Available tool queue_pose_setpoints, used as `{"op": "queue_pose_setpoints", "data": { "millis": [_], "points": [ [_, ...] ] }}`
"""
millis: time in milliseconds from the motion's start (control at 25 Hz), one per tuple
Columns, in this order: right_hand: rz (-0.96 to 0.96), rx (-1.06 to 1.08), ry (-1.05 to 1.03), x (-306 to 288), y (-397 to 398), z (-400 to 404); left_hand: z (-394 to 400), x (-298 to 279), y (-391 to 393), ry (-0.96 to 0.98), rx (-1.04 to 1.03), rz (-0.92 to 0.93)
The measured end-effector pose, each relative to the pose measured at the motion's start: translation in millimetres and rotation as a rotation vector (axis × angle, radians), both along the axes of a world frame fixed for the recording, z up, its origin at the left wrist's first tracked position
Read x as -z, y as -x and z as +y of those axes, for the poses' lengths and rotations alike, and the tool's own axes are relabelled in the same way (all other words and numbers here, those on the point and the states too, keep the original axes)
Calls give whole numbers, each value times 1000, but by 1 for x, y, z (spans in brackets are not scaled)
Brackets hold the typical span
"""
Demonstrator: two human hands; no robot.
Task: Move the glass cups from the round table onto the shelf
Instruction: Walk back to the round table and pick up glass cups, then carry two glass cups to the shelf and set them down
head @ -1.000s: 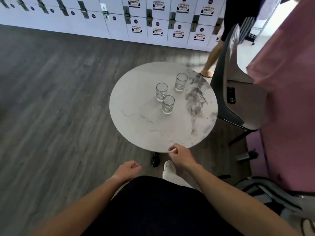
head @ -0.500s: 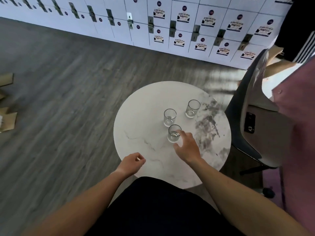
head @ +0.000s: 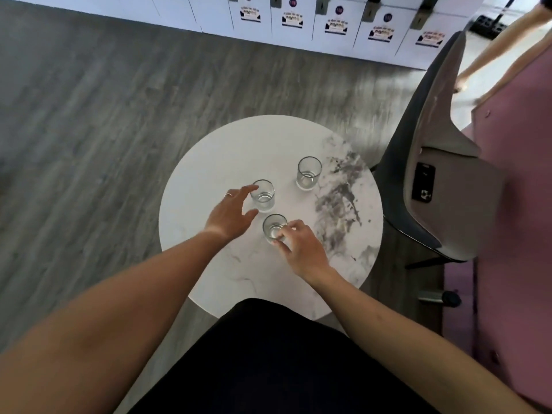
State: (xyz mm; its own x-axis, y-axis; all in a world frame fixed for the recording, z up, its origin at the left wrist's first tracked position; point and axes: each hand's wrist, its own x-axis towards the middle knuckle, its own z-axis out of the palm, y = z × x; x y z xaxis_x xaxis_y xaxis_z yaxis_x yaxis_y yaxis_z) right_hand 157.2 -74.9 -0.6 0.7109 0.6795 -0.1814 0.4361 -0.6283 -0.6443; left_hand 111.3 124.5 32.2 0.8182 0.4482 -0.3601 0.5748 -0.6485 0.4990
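Note:
Three clear glass cups stand upright on the round white marble table (head: 209,162). My right hand (head: 301,249) has its fingers closed around the nearest cup (head: 273,227), which still rests on the tabletop. My left hand (head: 231,213) is spread open at the left side of the middle cup (head: 263,195), fingertips at its rim and thumb near its base, not closed on it. The far cup (head: 308,173) stands alone toward the table's right side. No shelf is in view.
A grey chair (head: 430,174) with a dark phone (head: 423,186) on its seat stands right of the table. White lockers (head: 328,22) line the far wall. Pink furniture (head: 519,204) fills the right edge. A person's bare legs (head: 495,55) are at the top right.
I have come closer to the table. My left hand rose from near my body to the middle cup. My right hand went from the table's near edge and closed on the nearest cup.

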Motion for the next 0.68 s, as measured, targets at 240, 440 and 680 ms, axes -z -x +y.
{"op": "queue_pose_setpoints", "data": {
  "millis": [240,440,680],
  "points": [
    [-30,-62,16,4,-6,-7,-13,17,-25,-79,4,118],
    [-53,-146,10,8,-14,-10,-23,21,-18,-96,-130,77],
    [-69,-310,-38,-11,-31,31,22,-13,39,-108,-281,3]
  ]
}}
